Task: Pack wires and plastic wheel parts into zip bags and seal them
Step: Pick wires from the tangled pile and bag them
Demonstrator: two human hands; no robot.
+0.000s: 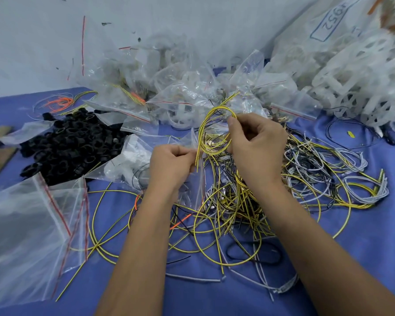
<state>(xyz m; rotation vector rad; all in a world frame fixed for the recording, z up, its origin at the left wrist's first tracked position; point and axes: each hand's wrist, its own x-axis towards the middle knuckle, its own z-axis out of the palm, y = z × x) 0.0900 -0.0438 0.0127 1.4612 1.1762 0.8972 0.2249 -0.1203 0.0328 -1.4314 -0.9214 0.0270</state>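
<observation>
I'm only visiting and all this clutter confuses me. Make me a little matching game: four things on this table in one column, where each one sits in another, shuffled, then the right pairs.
Things
1. black plastic rings
2. empty zip bags
3. white plastic wheel parts
4. looped yellow wire

Places
A. piled at the far right
B. held between the left hand and right hand
C. heaped at the left, behind the near bags
D. stacked at the near left corner

Pairs: 1-C, 2-D, 3-A, 4-B
</observation>
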